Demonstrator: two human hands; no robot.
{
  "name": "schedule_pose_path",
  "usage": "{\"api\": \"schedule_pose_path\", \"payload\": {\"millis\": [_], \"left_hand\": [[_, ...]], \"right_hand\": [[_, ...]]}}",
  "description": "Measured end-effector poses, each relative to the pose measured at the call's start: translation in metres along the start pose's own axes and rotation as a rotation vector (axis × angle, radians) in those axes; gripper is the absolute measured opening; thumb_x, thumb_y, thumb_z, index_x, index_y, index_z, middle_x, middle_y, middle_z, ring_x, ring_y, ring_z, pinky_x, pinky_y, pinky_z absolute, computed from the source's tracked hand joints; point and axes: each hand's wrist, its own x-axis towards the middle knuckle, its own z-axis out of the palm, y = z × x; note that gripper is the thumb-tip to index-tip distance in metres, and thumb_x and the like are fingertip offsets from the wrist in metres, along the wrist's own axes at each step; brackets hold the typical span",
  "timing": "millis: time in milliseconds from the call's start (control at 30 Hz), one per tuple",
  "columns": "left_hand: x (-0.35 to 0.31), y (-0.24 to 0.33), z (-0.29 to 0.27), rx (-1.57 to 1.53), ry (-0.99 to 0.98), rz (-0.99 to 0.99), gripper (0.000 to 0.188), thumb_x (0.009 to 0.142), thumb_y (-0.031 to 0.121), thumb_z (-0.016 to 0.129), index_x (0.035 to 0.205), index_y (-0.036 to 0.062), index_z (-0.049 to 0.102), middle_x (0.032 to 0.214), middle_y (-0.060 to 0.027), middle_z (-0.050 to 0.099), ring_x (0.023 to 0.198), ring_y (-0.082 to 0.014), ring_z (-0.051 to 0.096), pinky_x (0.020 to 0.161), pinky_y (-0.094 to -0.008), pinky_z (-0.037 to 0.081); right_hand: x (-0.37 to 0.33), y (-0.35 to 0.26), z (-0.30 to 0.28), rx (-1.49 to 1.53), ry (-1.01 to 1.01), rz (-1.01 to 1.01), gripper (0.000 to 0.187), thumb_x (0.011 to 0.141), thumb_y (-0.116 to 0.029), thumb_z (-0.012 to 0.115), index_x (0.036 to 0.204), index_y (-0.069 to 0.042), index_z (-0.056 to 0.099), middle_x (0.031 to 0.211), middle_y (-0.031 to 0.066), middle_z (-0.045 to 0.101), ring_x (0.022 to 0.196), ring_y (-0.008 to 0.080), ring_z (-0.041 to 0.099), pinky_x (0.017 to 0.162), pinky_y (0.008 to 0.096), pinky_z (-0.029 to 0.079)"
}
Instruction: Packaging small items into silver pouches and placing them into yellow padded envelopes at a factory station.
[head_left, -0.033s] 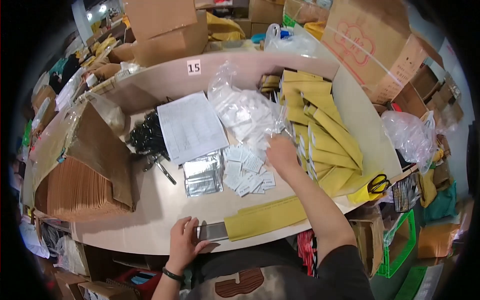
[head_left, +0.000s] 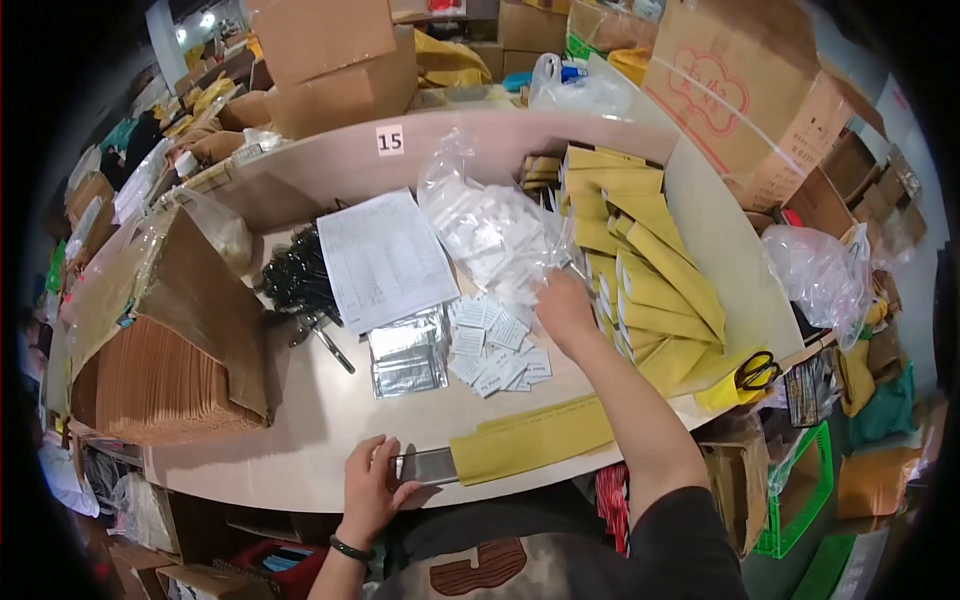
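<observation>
My left hand (head_left: 372, 482) pinches the left end of a flat grey see-through packet (head_left: 428, 467) at the table's front edge. The packet's other end is inside a long yellow paper sleeve (head_left: 535, 442). My right hand (head_left: 565, 308) reaches to the lower right corner of a clear plastic bag (head_left: 495, 228) full of white pieces. Its fingers are closed there, and what they hold is hidden. Left of that hand lies a loose pile of small white printed cards (head_left: 497, 350). More yellow sleeves (head_left: 660, 260) are heaped to its right.
Left on the table stands a cardboard box (head_left: 225, 330) packed with brown sheets. Behind are black cords (head_left: 295, 265), a paper sheet (head_left: 388, 260) and silvery plastic pouches (head_left: 410, 355). Black-handled scissors (head_left: 757, 371) lie at the right edge. A raised panel (head_left: 300, 170) borders the back.
</observation>
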Motion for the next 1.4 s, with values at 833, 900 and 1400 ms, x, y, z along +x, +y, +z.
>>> {"api": "schedule_pose_path", "payload": {"millis": [833, 900, 1400], "left_hand": [[-0.018, -0.027, 0.002, 0.067, 0.306, -0.154, 0.032, 0.078, 0.008, 0.070, 0.109, 0.0028, 0.064, 0.108, -0.0151, 0.064, 0.101, -0.0356, 0.060, 0.090, -0.0438, 0.047], [-0.014, -0.022, -0.001, 0.069, 0.312, -0.154, 0.029, 0.077, 0.008, 0.070, 0.106, 0.0033, 0.065, 0.106, -0.0143, 0.064, 0.099, -0.0346, 0.060, 0.088, -0.0431, 0.047], [-0.014, -0.026, -0.001, 0.052, 0.319, -0.145, 0.025, 0.077, 0.006, 0.069, 0.102, 0.0039, 0.066, 0.105, -0.0125, 0.063, 0.098, -0.0325, 0.061, 0.089, -0.0420, 0.046]], "right_hand": [[-0.037, -0.125, -0.003, 0.206, -0.320, -0.356, 0.018, 0.079, -0.012, 0.073, 0.096, -0.006, 0.071, 0.095, 0.0101, 0.066, 0.086, 0.0310, 0.064, 0.073, 0.0428, 0.052], [-0.059, -0.108, 0.009, 0.181, -0.370, -0.390, 0.019, 0.078, -0.010, 0.074, 0.096, -0.006, 0.071, 0.095, 0.0102, 0.066, 0.088, 0.0308, 0.064, 0.074, 0.0424, 0.052], [-0.051, -0.102, 0.003, 0.038, -0.286, -0.472, 0.022, 0.078, -0.002, 0.068, 0.100, -0.002, 0.065, 0.094, 0.0134, 0.064, 0.083, 0.0341, 0.062, 0.075, 0.0425, 0.052]]}}
